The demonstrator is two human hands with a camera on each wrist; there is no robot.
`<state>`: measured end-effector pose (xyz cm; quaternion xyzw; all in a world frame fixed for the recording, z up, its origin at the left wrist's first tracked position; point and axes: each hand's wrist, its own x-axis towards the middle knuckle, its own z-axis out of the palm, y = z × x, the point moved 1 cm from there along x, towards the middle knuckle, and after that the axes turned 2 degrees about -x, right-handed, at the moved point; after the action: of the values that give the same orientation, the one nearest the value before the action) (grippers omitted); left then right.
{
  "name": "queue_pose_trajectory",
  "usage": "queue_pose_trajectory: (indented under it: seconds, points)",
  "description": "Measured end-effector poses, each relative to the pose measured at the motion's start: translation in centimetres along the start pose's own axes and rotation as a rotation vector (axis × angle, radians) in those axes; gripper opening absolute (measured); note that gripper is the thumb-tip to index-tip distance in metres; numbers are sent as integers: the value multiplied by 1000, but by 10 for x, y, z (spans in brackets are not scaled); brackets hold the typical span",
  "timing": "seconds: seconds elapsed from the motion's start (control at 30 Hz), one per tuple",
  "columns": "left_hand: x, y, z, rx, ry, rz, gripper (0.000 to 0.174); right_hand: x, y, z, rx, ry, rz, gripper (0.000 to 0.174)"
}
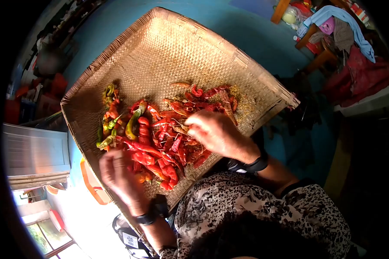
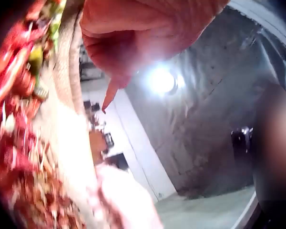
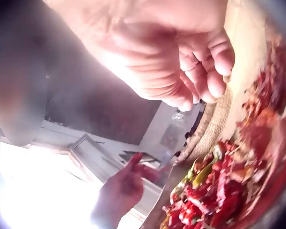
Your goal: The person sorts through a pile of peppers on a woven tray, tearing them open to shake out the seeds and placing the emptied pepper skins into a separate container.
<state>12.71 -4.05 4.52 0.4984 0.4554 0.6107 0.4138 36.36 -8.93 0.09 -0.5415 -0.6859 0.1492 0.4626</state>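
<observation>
My left hand (image 1: 123, 179) hovers over the near left edge of a woven basket tray (image 1: 160, 39), blurred in the head view. In the left wrist view, a thin red chili pepper (image 2: 110, 98) sticks out point-first from that hand's curled fingers. My right hand (image 1: 218, 134) is over the dried red chilies (image 1: 177, 144) in the middle of the pile, fingers curled in the right wrist view. I cannot tell whether a small tan bit at its fingertips is held. Glossy fresh red peppers (image 1: 145, 149) lie between the hands, with green-yellow peppers (image 1: 110, 129) along the left side.
Loose yellow seeds (image 1: 244, 103) are scattered at the tray's right. Its raised rim (image 1: 112, 52) runs round the pile. The tray's near edge is by the person's patterned shirt (image 1: 229, 198). An orange chair back (image 1: 93, 183) stands left of it; cloths (image 1: 350, 34) are heaped far right.
</observation>
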Motion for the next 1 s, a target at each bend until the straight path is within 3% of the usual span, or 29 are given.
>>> queue_pose_trajectory:
  seconds: [0.03,0.07,0.13,0.17,0.23,0.27,0.3,0.33,0.37,0.43,0.57,0.63,0.67,0.7,0.77,0.83,0.9,1.0]
  points:
    - [12,5,-18,-14,73,81,3,-3,10,-11,-80,20,66,13]
    - [24,12,-36,-155,144,42,6,-6,18,-27,-172,57,78,9]
    - [53,3,-126,139,183,153,17,-18,39,-44,-328,132,164,8]
    - [49,11,-118,548,212,537,27,-24,52,-50,-429,119,272,9]
    - [56,-12,-183,411,351,343,38,-24,46,-63,-541,81,344,17]
    - [52,-5,-173,200,440,181,37,-23,44,-66,-491,-36,507,25]
    - [48,0,-163,-14,520,17,37,-20,39,-65,-490,-37,507,25]
    - [51,-20,-180,480,345,98,43,-18,34,-62,-473,-82,530,25]
    - [51,-33,-181,133,424,56,44,-18,30,-59,-457,-127,554,25]
    - [45,-22,-141,-56,318,-3,43,-26,41,-50,-490,-58,459,27]
    - [26,-12,-66,96,224,52,27,-27,47,-45,-449,-18,440,31]
    - [5,-8,-30,315,-24,142,24,-25,42,-49,-350,122,418,30]
    - [-10,-2,-9,291,-166,18,23,-24,36,-49,-254,160,306,30]
    - [-23,3,10,264,-307,-104,22,-23,33,-45,-87,98,336,29]
    - [-44,-19,32,214,-527,-215,25,-17,10,-26,78,93,198,26]
    - [-59,-21,52,-26,-597,-443,29,-15,-19,-8,361,-8,159,21]
    - [-60,-27,55,-264,-591,-468,11,-14,-37,-6,423,-138,234,19]
    - [-52,-21,48,-207,-564,-513,4,-18,-29,10,413,-45,126,17]
